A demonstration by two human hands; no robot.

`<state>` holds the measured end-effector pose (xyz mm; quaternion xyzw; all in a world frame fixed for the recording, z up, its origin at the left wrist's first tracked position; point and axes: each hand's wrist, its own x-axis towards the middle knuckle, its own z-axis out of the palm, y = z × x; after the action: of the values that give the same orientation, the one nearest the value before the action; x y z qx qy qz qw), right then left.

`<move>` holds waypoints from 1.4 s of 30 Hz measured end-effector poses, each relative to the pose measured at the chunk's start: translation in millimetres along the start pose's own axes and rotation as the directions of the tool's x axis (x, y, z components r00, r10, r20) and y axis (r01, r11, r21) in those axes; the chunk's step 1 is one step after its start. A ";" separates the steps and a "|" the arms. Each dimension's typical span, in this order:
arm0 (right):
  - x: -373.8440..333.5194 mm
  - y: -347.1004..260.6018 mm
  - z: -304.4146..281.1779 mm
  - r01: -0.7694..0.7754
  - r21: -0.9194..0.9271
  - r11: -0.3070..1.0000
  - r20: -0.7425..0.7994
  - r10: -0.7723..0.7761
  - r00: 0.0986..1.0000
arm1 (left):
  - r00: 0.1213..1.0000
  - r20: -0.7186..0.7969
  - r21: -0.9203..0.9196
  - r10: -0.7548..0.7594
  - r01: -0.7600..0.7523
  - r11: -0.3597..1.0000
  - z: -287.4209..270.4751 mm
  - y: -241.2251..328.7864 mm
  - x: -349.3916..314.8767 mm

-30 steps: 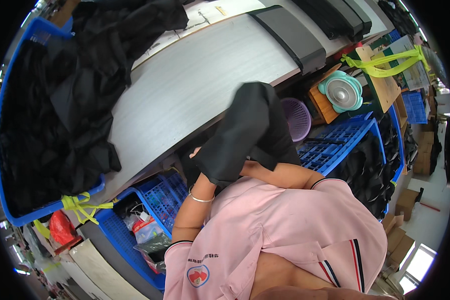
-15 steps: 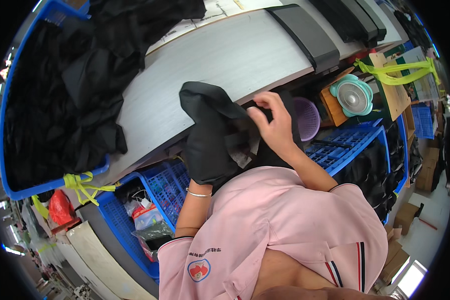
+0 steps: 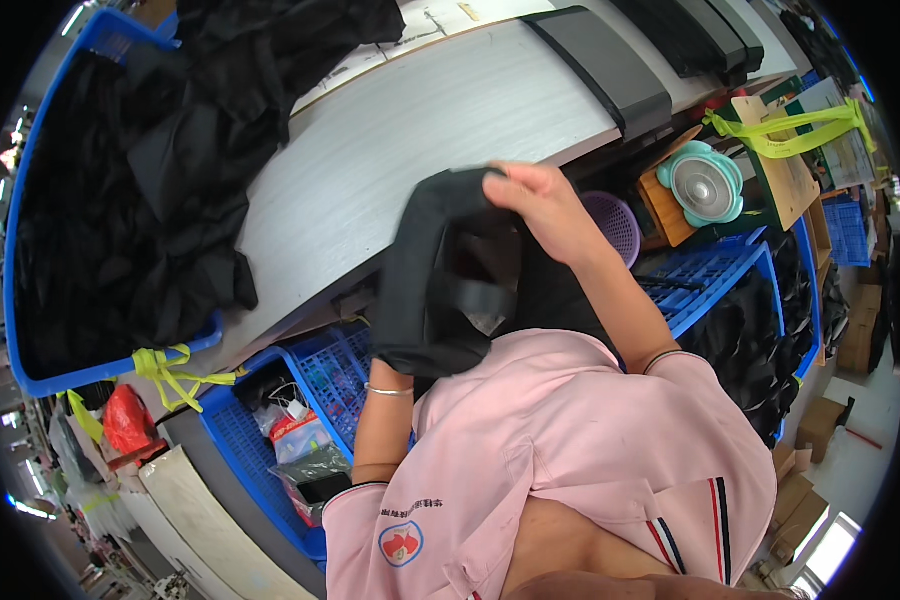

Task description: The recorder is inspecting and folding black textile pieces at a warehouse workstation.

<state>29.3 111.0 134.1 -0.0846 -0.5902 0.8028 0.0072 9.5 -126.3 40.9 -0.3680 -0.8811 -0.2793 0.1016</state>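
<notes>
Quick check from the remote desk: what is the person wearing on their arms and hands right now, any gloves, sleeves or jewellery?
Both forearms are bare below short pink sleeves with dark-edged cuffs. The left wrist carries a thin silver bracelet. The right hand wears no glove, and no ring shows on its fingers. The left hand is hidden inside black fabric, so I cannot tell what it wears. The pink shirt has a small round chest emblem.

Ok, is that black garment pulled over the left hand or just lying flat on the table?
Pulled over it. The black garment hides the left hand past the wrist, held up off the table, while the right hand grips its top edge.
</notes>
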 end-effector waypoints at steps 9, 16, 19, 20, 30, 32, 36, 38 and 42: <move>6.2 11.0 -16.7 0.293 -0.560 0.775 -0.192 -0.466 0.864 | 0.966 0.074 -0.500 -0.246 0.250 0.829 38.1 6.3 27.6; 11.2 1.5 -14.4 0.367 -0.855 0.366 0.118 -0.551 0.826 | 0.916 0.233 -0.774 -0.327 0.379 0.508 41.1 -4.0 28.9; 22.0 -1.8 -33.8 0.492 -0.691 0.530 0.331 -0.374 0.866 | 0.886 0.302 -0.842 -0.351 0.421 0.338 70.2 -17.4 71.9; 20.8 -4.9 -44.3 0.485 -0.509 0.711 0.421 -0.286 0.861 | 0.877 0.337 -0.857 -0.342 0.436 0.276 39.2 -31.5 28.9; 163.8 -15.8 -127.1 0.358 -0.619 0.699 -0.001 -0.456 0.890 | 0.670 0.510 -0.857 -0.540 0.447 -0.255 20.4 -14.8 90.0; 180.3 -8.0 -128.6 0.381 -0.529 0.759 -0.097 -0.499 0.861 | 0.789 0.485 -0.859 -0.378 0.512 -0.034 27.8 -25.9 70.2; 142.8 -5.7 -96.2 0.345 -0.695 0.631 -0.261 -0.668 0.696 | 0.744 0.171 -0.842 -0.646 0.451 0.296 10.6 -25.3 71.0; 104.6 1.9 -73.1 0.280 -0.729 0.625 -0.285 -0.648 0.706 | 0.756 -0.187 -0.709 -0.627 0.338 0.619 3.9 -28.7 93.7; 55.8 25.9 -10.9 0.411 -0.828 0.381 -0.035 -0.768 0.640 | 0.799 -0.323 -0.489 -0.508 0.319 0.812 19.4 -57.5 116.0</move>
<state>-21.8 119.7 99.3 -0.0257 -0.8394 0.3770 0.3908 -112.7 -79.7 45.5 -0.1020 -0.8155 -0.5488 0.1527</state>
